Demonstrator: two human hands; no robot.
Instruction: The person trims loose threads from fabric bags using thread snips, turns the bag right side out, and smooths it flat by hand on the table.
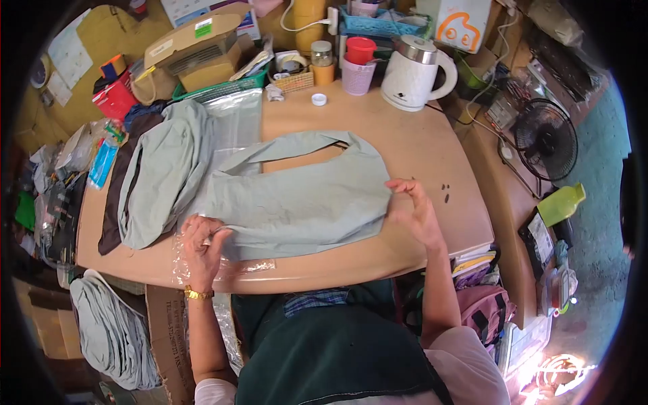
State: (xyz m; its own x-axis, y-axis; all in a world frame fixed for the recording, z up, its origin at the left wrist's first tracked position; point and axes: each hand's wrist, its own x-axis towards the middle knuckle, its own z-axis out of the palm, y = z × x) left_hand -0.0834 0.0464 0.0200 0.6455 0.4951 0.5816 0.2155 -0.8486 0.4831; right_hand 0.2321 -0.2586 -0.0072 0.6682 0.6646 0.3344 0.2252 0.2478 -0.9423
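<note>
A pale grey-green cloth piece [297,196] lies spread across the middle of the table, with a long strap-like loop along its far side. At its near left corner, my left hand [204,241] has curled fingers and the thumb against the cloth edge, closed on it. My right hand [417,212] is at the cloth's right end. Its fingertips touch the edge, with fingers slightly bent and apart from the blurred thumb. Left of the cloth lies a heap of similar grey-green fabric [169,169], over a dark cloth [115,202].
Clear plastic sheets [239,121] lie under the cloths on the table [432,148]. Along the back stand a white kettle [410,74], stacked cups [358,67], a jar [322,61] and a cardboard box [202,54]. More folded fabric [111,331] hangs below left; a fan [545,138] stands right.
</note>
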